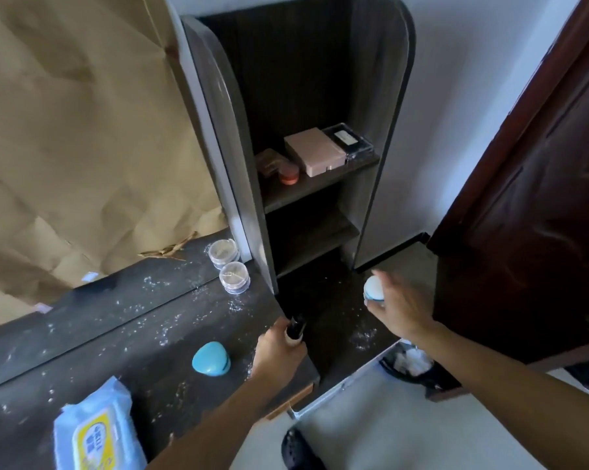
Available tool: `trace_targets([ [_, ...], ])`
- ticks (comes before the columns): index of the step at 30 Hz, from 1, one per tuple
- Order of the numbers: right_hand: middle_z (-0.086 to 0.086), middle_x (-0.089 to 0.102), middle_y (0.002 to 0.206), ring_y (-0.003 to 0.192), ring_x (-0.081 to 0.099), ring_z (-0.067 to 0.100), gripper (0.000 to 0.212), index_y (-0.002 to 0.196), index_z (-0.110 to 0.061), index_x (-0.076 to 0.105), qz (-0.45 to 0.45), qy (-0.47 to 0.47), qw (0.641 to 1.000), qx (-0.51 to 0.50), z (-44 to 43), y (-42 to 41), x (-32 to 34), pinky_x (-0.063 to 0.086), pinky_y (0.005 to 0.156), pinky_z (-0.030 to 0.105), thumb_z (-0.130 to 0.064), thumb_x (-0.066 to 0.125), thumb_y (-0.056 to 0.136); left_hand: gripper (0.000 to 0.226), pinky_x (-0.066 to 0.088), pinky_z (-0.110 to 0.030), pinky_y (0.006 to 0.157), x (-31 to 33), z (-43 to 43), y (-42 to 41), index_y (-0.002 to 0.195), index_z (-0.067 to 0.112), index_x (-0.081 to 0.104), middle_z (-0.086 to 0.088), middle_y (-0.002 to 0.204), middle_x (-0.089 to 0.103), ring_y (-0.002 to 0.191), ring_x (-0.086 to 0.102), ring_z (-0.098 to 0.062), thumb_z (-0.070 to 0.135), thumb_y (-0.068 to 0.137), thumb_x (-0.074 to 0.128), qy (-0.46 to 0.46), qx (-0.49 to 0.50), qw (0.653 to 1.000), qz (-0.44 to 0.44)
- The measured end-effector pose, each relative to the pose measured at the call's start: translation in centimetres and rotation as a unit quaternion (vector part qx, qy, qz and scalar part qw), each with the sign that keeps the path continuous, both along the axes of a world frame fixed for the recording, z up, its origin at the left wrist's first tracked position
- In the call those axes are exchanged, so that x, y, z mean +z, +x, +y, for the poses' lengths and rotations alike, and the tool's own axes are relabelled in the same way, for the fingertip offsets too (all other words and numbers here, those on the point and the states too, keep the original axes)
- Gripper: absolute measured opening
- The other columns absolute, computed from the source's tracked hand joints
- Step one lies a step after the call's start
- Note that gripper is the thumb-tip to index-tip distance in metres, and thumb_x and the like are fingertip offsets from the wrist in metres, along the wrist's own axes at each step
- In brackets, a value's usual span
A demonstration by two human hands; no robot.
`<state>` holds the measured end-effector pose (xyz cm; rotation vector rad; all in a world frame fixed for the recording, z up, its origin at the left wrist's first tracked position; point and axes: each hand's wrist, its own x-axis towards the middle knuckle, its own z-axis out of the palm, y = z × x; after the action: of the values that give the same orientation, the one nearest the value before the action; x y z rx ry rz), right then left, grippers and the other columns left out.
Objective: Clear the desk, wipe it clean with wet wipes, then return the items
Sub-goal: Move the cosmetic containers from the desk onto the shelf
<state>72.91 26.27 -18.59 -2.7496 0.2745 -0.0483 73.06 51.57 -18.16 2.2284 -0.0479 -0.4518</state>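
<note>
Wipes pack (93,432) at desk (117,337) front edge; left hand (278,351), bottle (295,329) at right edge.

I read worktop (123,334) dark grey-brown, flecked white | wipes pack (96,432) pale blue, yellow label | case (211,361) turquoise | jars (234,277) clear, beige contents | bottle (295,330) black top, beige base | round compact (373,289) white over blue | shelf box (315,151) pink | paper sheet (76,130) tan | door (530,215) dark red-brown
</note>
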Motion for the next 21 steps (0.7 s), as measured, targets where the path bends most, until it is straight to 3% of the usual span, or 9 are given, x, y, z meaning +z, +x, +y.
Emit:
trace_targets([
  [2,0.013,0.049,0.125,0.108,0.054,0.032,0.063,0.135,-0.012,0.040,-0.004,0.026,1.000,0.008,-0.1,3.2,-0.3,0.049,0.086,0.043,-0.031,0.068,0.082,0.029,0.037,-0.008,0.053,-0.4,-0.3,1.0,0.106,0.019,0.059,0.004,0.088,0.066,0.076,0.060,-0.011,0.015,0.078,0.065,0.004,0.021,1.000,0.006],
  [6,0.014,0.056,0.121,0.108,0.055,0.033,0.063,0.133,-0.013,0.043,-0.019,0.036,0.999,0.032,-0.2,9.4,-1.1,0.049,0.087,0.045,-0.030,0.070,0.080,0.023,0.041,-0.024,0.063,-1.2,-1.7,3.8,0.099,0.017,0.061,0.002,0.082,0.067,0.077,0.061,-0.018,0.018,0.077,0.065,0.014,0.050,0.999,0.004],
  [10,0.013,0.054,0.115,0.103,0.054,0.031,0.052,0.131,-0.019,0.048,-0.040,0.001,0.996,0.078,0.2,14.6,-1.5,0.046,0.076,0.035,-0.025,0.067,0.083,0.025,0.040,-0.021,0.060,-1.9,-3.3,6.3,0.102,0.018,0.060,0.002,0.082,0.066,0.073,0.060,-0.014,0.015,0.078,0.065,-0.008,0.066,0.998,0.021],
  [15,0.017,0.043,0.125,0.110,0.049,0.035,0.053,0.136,-0.021,0.043,-0.015,-0.019,0.997,0.068,0.0,20.1,-3.6,0.049,0.085,0.045,-0.017,0.060,0.086,0.019,0.040,-0.019,0.055,-2.6,-3.6,6.8,0.099,0.018,0.047,0.003,0.077,0.060,0.065,0.053,-0.005,0.018,0.085,0.060,-0.014,0.068,0.997,0.045],
  [17,0.018,0.041,0.127,0.111,0.047,0.035,0.054,0.139,-0.019,0.041,0.002,-0.026,0.997,0.071,-0.4,22.0,-4.6,0.049,0.085,0.045,-0.019,0.057,0.088,0.020,0.036,-0.013,0.051,-3.1,-3.7,6.9,0.097,0.020,0.042,0.008,0.073,0.056,0.063,0.051,-0.004,0.015,0.087,0.058,-0.008,0.081,0.996,0.048],
  [21,0.022,0.040,0.132,0.114,0.047,0.038,0.053,0.137,-0.011,0.040,0.003,-0.042,0.995,0.091,-1.3,25.4,-5.5,0.047,0.090,0.042,-0.019,0.057,0.087,0.024,0.037,-0.014,0.052,-3.3,-5.1,6.4,0.101,0.019,0.038,0.009,0.074,0.053,0.064,0.050,-0.006,0.005,0.088,0.052,-0.009,0.112,0.992,0.054],
])
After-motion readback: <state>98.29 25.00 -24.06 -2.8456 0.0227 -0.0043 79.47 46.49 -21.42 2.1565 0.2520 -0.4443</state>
